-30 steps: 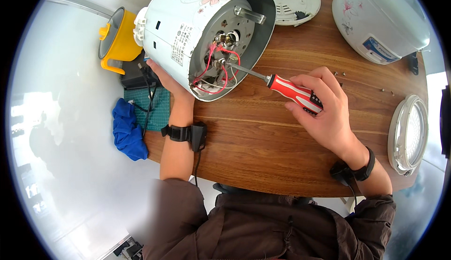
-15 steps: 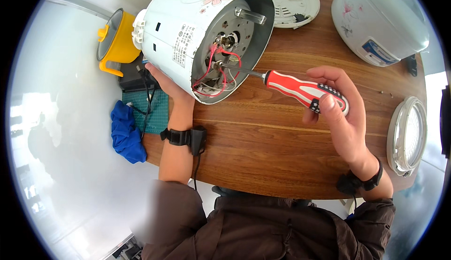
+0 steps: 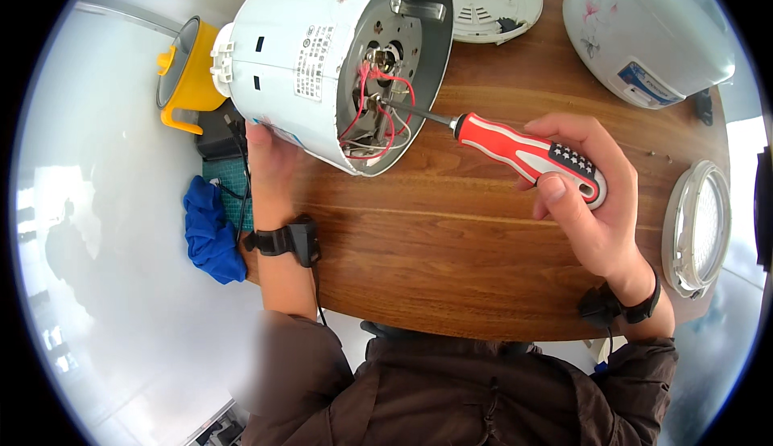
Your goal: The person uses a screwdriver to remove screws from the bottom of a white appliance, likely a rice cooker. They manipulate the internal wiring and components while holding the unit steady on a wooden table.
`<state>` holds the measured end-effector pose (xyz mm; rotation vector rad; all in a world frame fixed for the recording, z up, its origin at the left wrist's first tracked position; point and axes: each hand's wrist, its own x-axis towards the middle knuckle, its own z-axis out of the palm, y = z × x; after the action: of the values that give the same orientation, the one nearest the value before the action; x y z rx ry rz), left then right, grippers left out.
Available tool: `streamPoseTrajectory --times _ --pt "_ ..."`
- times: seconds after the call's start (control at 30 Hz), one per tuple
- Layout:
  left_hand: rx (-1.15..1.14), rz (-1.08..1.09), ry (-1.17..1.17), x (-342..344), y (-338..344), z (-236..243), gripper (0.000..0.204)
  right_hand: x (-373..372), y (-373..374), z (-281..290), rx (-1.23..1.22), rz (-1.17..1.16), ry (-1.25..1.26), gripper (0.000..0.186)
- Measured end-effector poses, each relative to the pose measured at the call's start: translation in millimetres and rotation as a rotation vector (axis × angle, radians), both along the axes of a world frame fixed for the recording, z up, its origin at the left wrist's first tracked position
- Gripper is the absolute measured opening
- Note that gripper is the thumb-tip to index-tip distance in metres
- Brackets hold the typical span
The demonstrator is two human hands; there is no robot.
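A pale blue, flower-printed rice cooker body (image 3: 278,84) lies tilted on its side, its open underside turned right. Inside are red and white wires (image 3: 412,100), metal parts and a bracket. My left hand (image 3: 272,156) holds the body from below on its left; most of its fingers are hidden behind it. My right hand (image 3: 604,192) is closed round the handle of a red, white and black screwdriver (image 3: 499,142). Its shaft reaches left into the underside, with the tip at a metal part among the wires.
Behind lies a round vented cover (image 3: 491,3). A white appliance (image 3: 644,23) stands far right, near small screws (image 3: 660,156) and a round clear-centred lid (image 3: 699,229). At left are a yellow pot (image 3: 197,76), a blue cloth (image 3: 211,233), a black cable and a green mat (image 3: 235,176).
The cooker body has shifted left and slightly turned, and my left hand has moved left with it. The screwdriver's handle has tilted slightly down; its tip remains among the wires.
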<state>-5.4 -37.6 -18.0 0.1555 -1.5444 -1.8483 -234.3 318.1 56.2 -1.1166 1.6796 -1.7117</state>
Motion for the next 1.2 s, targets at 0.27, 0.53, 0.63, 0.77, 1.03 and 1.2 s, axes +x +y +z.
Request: streamPoseTrajectory --times 0.27,0.53,0.63,0.77,1.03,1.2 --pt "0.077 -0.206 -0.103 33 -13 6 0.087 -17 3 4 0.067 0.038 0.057 0.04" --pt "0.174 -0.258 -0.111 42 -18 1 0.086 -21 0 -4 0.047 0.079 -0.126 0.051" --pt "0.166 -0.237 -0.125 43 -15 1 0.089 -18 -2 -2 0.045 0.032 -0.126 0.053" --pt "0.134 -0.209 -0.156 39 -10 6 0.092 -25 2 -7 0.102 0.006 -0.062 0.048" --pt "0.091 -0.224 -0.186 30 -4 14 0.092 -19 -1 -6 0.084 -0.042 -0.065 0.036" --pt "0.113 -0.281 -0.137 38 -12 7 0.088 -17 5 -2 -0.017 -0.04 0.338 0.045"
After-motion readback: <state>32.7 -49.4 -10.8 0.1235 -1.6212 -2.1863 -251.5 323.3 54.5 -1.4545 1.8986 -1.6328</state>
